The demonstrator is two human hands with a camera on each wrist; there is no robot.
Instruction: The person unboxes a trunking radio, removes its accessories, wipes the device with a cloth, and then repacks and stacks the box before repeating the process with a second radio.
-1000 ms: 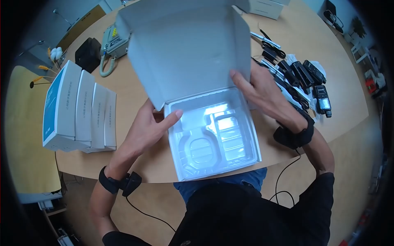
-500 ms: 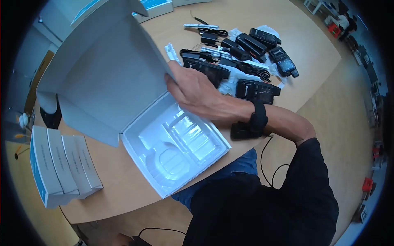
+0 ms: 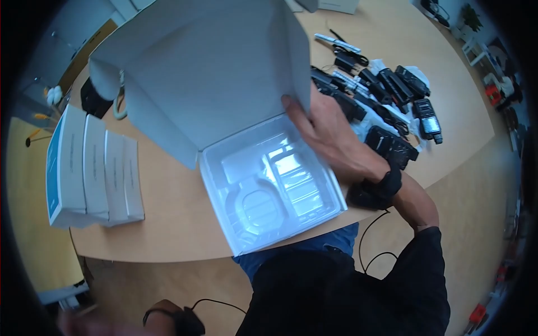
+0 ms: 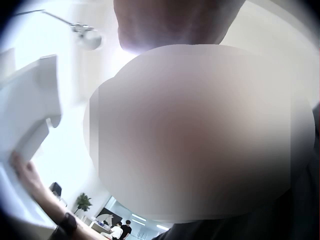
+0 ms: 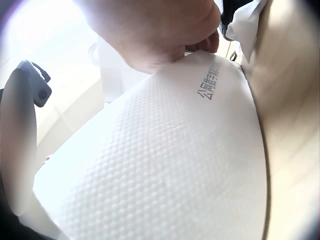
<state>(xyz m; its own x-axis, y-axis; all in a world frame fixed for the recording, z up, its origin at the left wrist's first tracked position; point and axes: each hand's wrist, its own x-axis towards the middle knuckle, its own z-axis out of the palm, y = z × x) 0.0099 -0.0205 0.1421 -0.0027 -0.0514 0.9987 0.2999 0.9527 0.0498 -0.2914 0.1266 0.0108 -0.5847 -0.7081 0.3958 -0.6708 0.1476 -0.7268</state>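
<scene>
An open white box (image 3: 274,236) with a glossy moulded tray (image 3: 259,206) in it lies at the table's front edge, its lid (image 3: 207,73) raised. My right hand (image 3: 336,134) grips the box near the hinge, thumb on the inner side and the other fingers behind the side flap. The right wrist view shows that hand (image 5: 155,35) at the far end of the box's printed side (image 5: 165,145). My left hand (image 3: 81,322) is blurred at the lower left, away from the box; in the left wrist view only part of it (image 4: 177,22) shows, fingers hidden.
Several white boxes (image 3: 73,168) stand in a row on the left of the table (image 3: 168,229). Radios (image 3: 428,119), black chargers, cables and plastic bags lie in a pile right of the open box. A black object (image 3: 94,99) sits behind the row.
My left hand has let go of the box's left side and moved down to the lower left. My right hand still holds the box, which now sits turned slightly. The head view swung right and partly back.
</scene>
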